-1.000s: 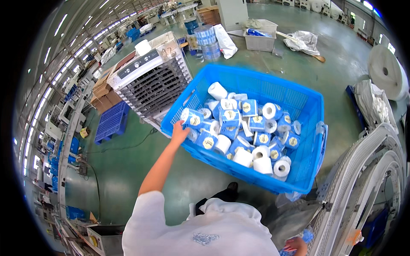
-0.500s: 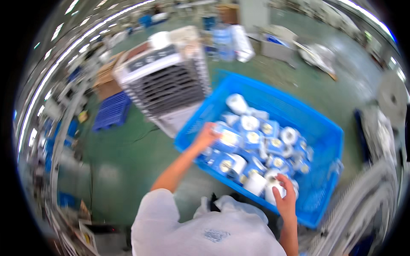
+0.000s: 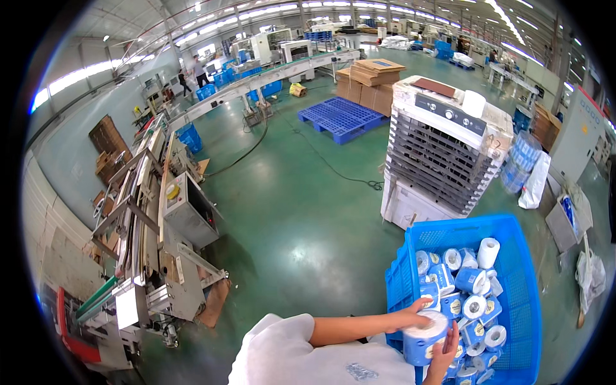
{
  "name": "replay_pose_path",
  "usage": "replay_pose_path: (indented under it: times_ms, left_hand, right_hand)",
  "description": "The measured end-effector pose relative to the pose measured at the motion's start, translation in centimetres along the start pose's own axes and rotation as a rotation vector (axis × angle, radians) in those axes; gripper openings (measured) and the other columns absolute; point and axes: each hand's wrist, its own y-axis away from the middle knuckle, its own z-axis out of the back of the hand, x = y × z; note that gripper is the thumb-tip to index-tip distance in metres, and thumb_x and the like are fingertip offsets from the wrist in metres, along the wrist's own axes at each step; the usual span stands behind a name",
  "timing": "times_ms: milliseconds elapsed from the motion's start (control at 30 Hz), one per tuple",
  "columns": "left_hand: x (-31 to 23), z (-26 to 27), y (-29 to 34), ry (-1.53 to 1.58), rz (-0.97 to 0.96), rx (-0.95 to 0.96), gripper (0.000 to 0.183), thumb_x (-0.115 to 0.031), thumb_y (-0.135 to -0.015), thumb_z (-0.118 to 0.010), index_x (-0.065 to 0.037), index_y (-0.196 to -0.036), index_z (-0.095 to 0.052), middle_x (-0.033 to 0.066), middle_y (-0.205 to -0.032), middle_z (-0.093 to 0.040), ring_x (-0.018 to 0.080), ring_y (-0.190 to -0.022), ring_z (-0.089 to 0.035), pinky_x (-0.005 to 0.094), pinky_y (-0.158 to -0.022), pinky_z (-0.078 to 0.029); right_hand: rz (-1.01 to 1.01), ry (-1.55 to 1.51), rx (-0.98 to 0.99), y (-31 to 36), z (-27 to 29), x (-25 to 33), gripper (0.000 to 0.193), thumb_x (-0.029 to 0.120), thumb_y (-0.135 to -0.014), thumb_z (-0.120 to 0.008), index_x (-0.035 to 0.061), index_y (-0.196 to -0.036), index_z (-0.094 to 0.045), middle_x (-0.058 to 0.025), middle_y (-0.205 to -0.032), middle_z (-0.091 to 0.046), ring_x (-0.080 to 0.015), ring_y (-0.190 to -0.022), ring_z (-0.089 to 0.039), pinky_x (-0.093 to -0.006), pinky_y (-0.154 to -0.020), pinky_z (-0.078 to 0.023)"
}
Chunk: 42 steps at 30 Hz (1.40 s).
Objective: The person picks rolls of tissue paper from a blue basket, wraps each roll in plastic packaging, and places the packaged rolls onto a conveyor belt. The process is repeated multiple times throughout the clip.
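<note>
Between my hands, a toilet paper roll (image 3: 420,346) in blue-and-white wrapping is held upright over the near left part of a blue plastic crate (image 3: 527,301). My left hand (image 3: 412,316) reaches across from the left and grips the roll at its white top. Around its right side curl the fingers of my right hand (image 3: 443,353). Inside the crate lie several more rolls in a loose heap, most of them wrapped in blue and white. One plain white roll (image 3: 488,252) leans near the crate's far wall.
A white air cooler (image 3: 443,147) stands just beyond the crate. Further off are a blue pallet (image 3: 340,117) and stacked cardboard boxes (image 3: 369,83). To the left runs a conveyor machine (image 3: 144,218). A cable (image 3: 333,168) lies on the green floor. Two people are far away.
My view has swung left, so the crate now sits at lower right. My hands, apart before over the heap, have come together around one wrapped roll.
</note>
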Motion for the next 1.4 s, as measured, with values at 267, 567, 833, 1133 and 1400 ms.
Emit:
replay_pose_path:
  times_ms: [267, 567, 833, 1133, 1400]
  left_hand:
    - [1.5, -1.0, 2.1, 0.032, -0.094, 0.140, 0.052, -0.016, -0.085, -0.057, -0.005, -0.131, -0.035, 0.0098, -0.122, -0.047, 0.0172, -0.111, -0.047, 0.0285, -0.092, -0.039]
    - [-1.0, -5.8, 5.4, -0.530, -0.495, 0.038, 0.061, -0.023, -0.082, -0.062, -0.004, -0.130, -0.031, 0.0185, -0.124, -0.039, 0.0291, -0.116, -0.042, 0.0333, -0.097, -0.034]
    - [1.1, -3.9, 4.1, -0.591, -0.387, 0.062, 0.065, -0.017, -0.075, -0.064, -0.003, -0.130, -0.033, 0.0168, -0.122, -0.045, 0.0270, -0.115, -0.045, 0.0338, -0.096, -0.036]
    - [1.4, -1.0, 1.5, 0.545, 0.035, 0.378, 0.046, -0.020, -0.087, -0.056, -0.007, -0.129, -0.043, 0.0071, -0.121, -0.053, 0.0170, -0.107, -0.053, 0.0313, -0.090, -0.044]
    - [4.0, -2.5, 0.8, 0.586, 0.210, 0.096, 0.045, -0.036, -0.089, -0.045, -0.009, -0.126, -0.044, 0.0095, -0.127, -0.048, 0.0250, -0.111, -0.050, 0.0422, -0.093, -0.042]
  right_hand:
    - [0.262, 0.666, 0.068, 2.7, -0.6, 4.9, 0.060, 0.032, -0.081, -0.056, -0.0033, -0.127, -0.040, -0.0210, -0.122, -0.048, -0.0348, -0.111, -0.047, -0.0382, -0.094, -0.036]
    - [0.091, 0.994, -0.172, 3.2, 0.0, 5.9, 0.038, 0.020, -0.090, -0.043, -0.0022, -0.121, -0.045, -0.0259, -0.103, -0.057, -0.0396, -0.088, -0.058, -0.0417, -0.070, -0.047]
    - [0.131, 1.152, -0.037, 3.6, 4.2, 4.9, 0.021, 0.018, -0.092, -0.041, 0.0000, -0.091, -0.052, -0.0209, -0.072, -0.058, -0.0395, -0.064, -0.056, -0.0447, -0.053, -0.041]
    - [0.134, 0.680, -0.382, 0.7, 9.8, -4.3, 0.026, 0.019, -0.094, -0.040, -0.0008, -0.091, -0.056, -0.0207, -0.078, -0.057, -0.0328, -0.070, -0.056, -0.0374, -0.060, -0.042]
    - [0.293, 0.890, -0.137, 4.2, 3.2, 1.7, 0.039, -0.002, -0.057, -0.059, 0.0006, -0.096, -0.056, -0.0156, -0.092, -0.054, -0.0356, -0.088, -0.050, -0.0415, -0.075, -0.042]
